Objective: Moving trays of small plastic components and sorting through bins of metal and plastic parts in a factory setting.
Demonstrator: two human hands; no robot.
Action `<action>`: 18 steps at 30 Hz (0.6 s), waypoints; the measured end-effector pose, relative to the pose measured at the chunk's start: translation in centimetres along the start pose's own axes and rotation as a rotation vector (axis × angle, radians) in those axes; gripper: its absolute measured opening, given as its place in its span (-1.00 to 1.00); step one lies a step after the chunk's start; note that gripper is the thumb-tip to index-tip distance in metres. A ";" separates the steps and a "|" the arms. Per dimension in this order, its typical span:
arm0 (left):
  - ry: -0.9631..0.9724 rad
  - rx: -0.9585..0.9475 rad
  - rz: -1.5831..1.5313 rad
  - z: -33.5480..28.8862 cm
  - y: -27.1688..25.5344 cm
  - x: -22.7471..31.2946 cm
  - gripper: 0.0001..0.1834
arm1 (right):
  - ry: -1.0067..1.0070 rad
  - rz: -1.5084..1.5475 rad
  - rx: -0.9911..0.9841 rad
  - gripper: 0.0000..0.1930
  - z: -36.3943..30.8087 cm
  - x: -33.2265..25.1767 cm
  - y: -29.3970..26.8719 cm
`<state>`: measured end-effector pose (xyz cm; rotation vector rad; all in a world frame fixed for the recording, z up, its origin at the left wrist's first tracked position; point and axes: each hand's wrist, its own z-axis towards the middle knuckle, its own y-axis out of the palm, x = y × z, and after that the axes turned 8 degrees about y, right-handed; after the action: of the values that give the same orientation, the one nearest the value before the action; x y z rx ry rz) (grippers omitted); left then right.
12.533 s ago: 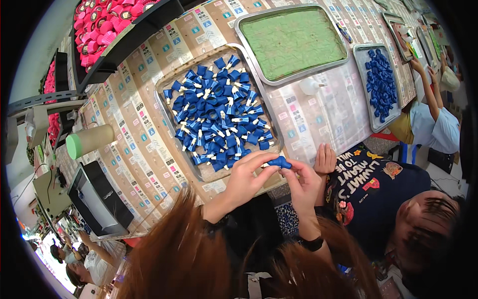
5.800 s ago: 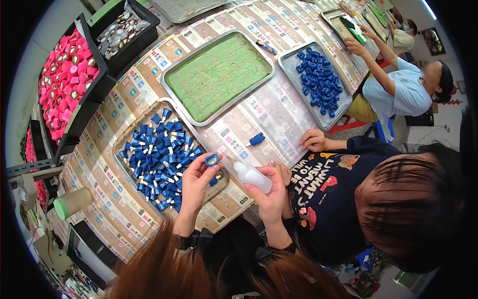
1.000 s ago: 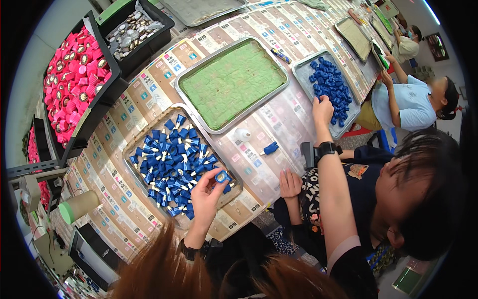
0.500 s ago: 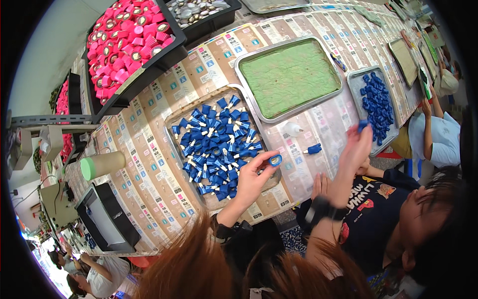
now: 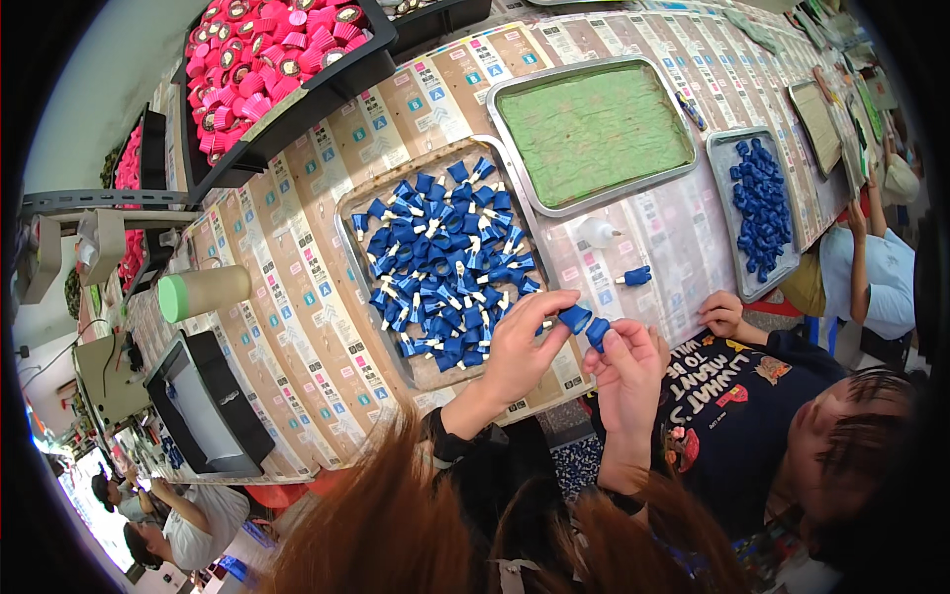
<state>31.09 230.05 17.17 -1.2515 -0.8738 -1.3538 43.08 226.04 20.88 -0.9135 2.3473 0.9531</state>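
Observation:
Above the table's near edge, my left hand [image 5: 524, 346] pinches a hollow blue plastic piece [image 5: 574, 318] between thumb and fingers. A second, smaller blue piece [image 5: 598, 334] is pinched in my right hand [image 5: 630, 368]. The two pieces are right against each other or nearly so; whether they join I cannot tell. Beside my left hand is a metal tray [image 5: 435, 374] heaped with blue pieces that have white tips. A metal tray [image 5: 760, 293] of smaller blue pieces lies at the right. One blue piece with a white tip [image 5: 636, 276] lies on the table beyond my hands.
A small white bottle [image 5: 596, 233] lies near a tray holding a green sheet [image 5: 594, 129]. A black tub of pink cups [image 5: 297, 59] stands far left, and a green-lidded jar [image 5: 213, 294] and black tray [image 5: 203, 416] at left. At right sits a person, one hand [image 5: 725, 315] on the table.
My right hand has come from near the right tray, down and left, bringing a blue piece to my left hand's piece. My left hand has shifted slightly right.

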 end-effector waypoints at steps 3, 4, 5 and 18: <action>-0.065 -0.022 -0.010 -0.2 0.1 0.2 -0.66 | 0.021 0.032 0.005 -0.90 -0.1 0.3 -0.3; -0.055 0.020 -0.060 -0.2 0.4 0.0 -0.65 | 0.021 0.049 0.011 -0.90 -0.1 0.3 -0.3; -0.045 0.061 -0.111 -0.4 0.5 -0.2 -0.64 | 0.024 0.046 0.010 -0.90 -0.1 0.4 -0.3; 0.092 -0.045 0.062 -0.5 0.9 -0.5 -0.65 | -0.043 -0.073 0.101 -0.89 -0.1 0.2 -0.5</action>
<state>31.77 229.52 16.42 -1.2311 -0.7389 -1.3769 43.25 225.63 20.62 -0.9230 2.2866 0.8096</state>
